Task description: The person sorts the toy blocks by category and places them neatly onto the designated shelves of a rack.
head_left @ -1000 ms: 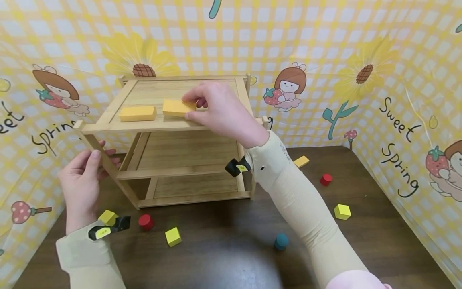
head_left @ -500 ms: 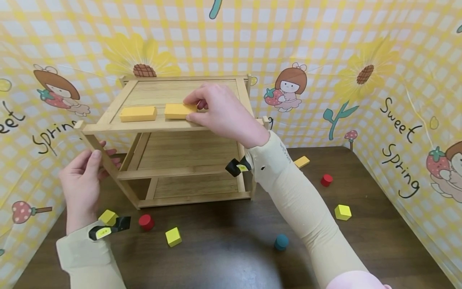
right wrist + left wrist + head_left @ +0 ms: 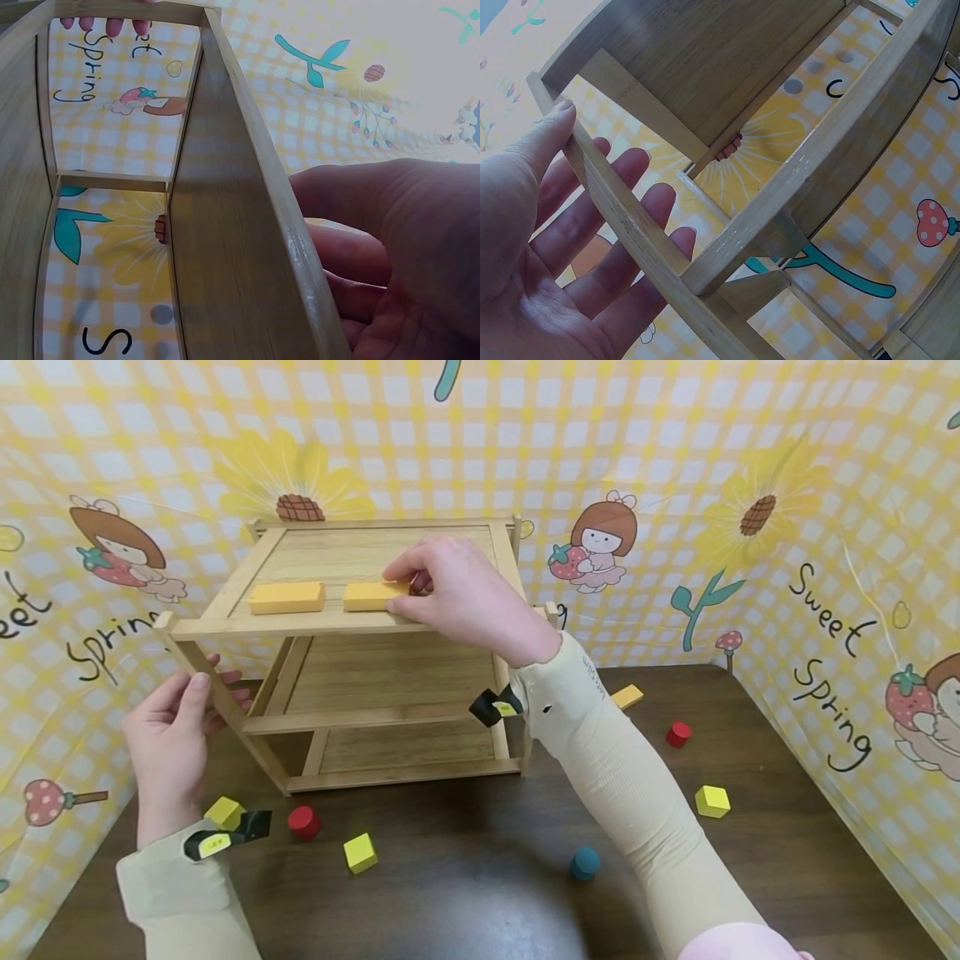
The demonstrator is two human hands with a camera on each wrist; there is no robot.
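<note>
Right hand — fingers pinching orange-yellow block atop wooden rack; left hand — fingers loosely curling round its post.

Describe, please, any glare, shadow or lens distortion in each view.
Head: pale glare and soft shadow on the tabletop; left wrist: the wooden rack has curved-looking edges and small glints; right wrist: the patterned cloth looks washed out toward upper right.

My head camera looks forward and down on the rack and tabletop. My wrist cameras share that rack up close, past my left hand and right hand.
</note>
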